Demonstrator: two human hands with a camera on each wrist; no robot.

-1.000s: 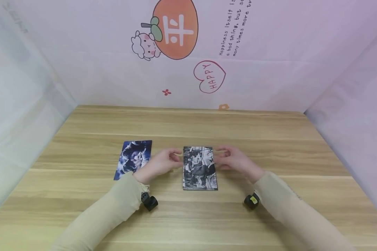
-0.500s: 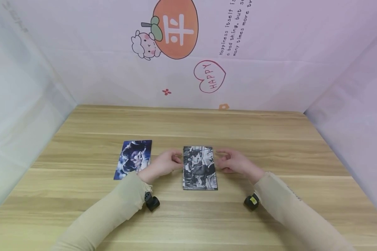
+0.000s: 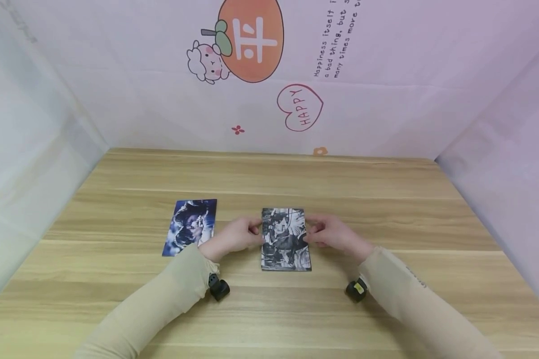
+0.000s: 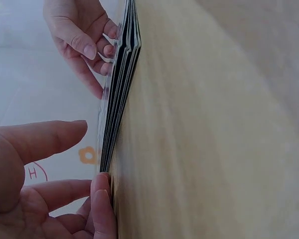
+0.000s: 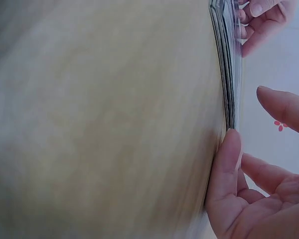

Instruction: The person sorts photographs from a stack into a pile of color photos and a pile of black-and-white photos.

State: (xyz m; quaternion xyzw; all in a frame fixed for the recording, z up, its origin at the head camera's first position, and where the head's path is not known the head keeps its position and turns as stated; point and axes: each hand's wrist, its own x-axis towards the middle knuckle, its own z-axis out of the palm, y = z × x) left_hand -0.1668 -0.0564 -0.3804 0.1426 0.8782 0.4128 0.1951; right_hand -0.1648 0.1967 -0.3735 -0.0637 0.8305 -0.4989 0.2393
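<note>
A stack of photo cards (image 3: 286,240) lies flat between the two hands. The top card has a black, white and gray picture. From the side, in both wrist views, you can see lots of thin cards with dark and light edges, piled up in a close stack.

The left hand (image 3: 239,233) is at the left edge of the stack, and the right hand (image 3: 334,233) is at the right edge. The hands are apart, with the cards in the middle. Each hand has its thumb held away from its fingers, and the fingers are a little bent. Low fingertips look to touch the sides of the stack, but no hand is clamped around it.

A blue photo card (image 3: 190,224) lies just to the left of the left hand, and that arm hides one corner of it. All the cards are on a wooden surface (image 3: 269,319) with light and brown stripes. Both arms have tan sleeves (image 3: 422,299), and a small black camera (image 3: 219,287) sits under the left wrist.

Ahead of the hands is a pale wall sheet (image 3: 139,99). It has a big orange fruit (image 3: 251,40), a little sheep (image 3: 208,62) and a red heart (image 3: 300,107) that says HAPPY.
</note>
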